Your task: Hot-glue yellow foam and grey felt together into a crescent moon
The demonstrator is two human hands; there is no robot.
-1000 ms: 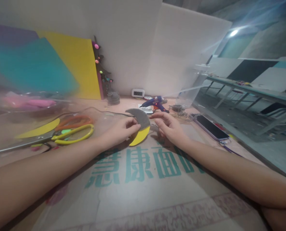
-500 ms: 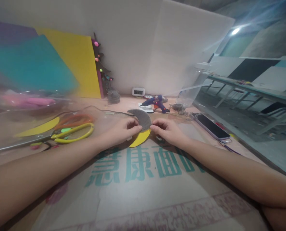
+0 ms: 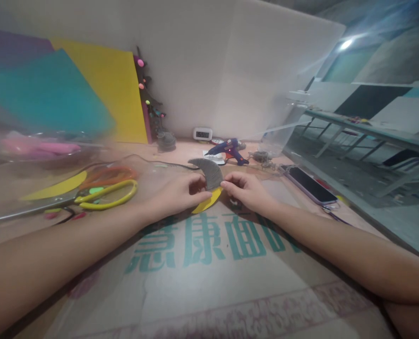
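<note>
Between my hands is a yellow crescent (image 3: 208,201), its upper part covered by grey thread or yarn (image 3: 213,174) laid in close rows. My left hand (image 3: 184,192) pinches the crescent's left, inner edge between thumb and fingers. On the opposite edge, my right hand (image 3: 243,189) has its thumb and forefinger pressed together at the border of grey and yellow. The crescent's lower tip points toward me, and its grey tip curves off to the upper left. My curled fingers hide parts of both edges.
Yellow-handled scissors (image 3: 107,197) and another yellow crescent (image 3: 59,186) lie to the left. A blue glue gun (image 3: 229,149) rests behind, near a small digital clock (image 3: 203,134). The phone (image 3: 310,185) is at right. Coloured sheets (image 3: 121,94) lean against the back board.
The crescent has shifted and turned slightly between my fingers. My left thumb has moved a little to the right and down along it; my right hand has barely moved.
</note>
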